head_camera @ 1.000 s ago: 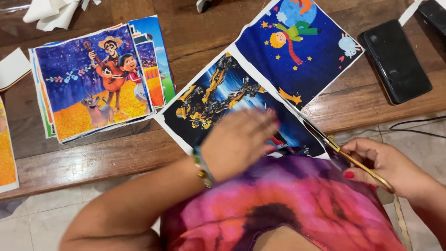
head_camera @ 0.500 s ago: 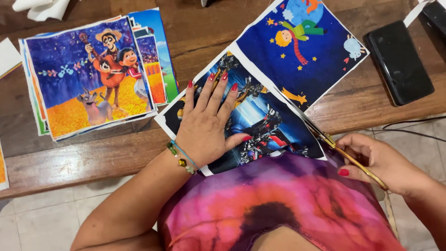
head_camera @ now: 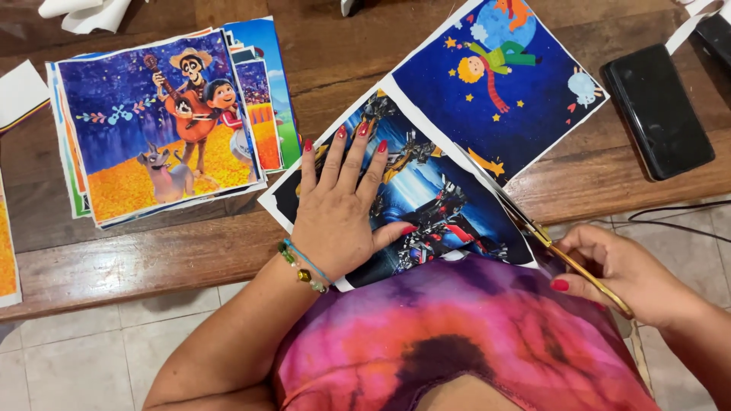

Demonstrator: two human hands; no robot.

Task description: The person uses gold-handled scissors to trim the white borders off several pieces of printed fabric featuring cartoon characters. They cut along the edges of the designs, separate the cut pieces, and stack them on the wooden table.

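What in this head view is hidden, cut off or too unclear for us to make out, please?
- Scissors: handles hidden inside the right hand; blade tips lost against the printed sheet.
- Stack of prints: lower pictures covered by the top one.
- Sheet under the left hand: its near edge is hidden by the pink shirt.
- Black phone: screen dark.

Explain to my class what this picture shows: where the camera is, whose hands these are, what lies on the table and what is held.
The camera sits on a person's head and looks down at their own two hands. The left hand lies flat on a printed picture sheet at the edge of a wooden table. The right hand holds gold scissors, blades at the sheet's right edge. A stack of colourful prints lies to the left, a black phone to the right.
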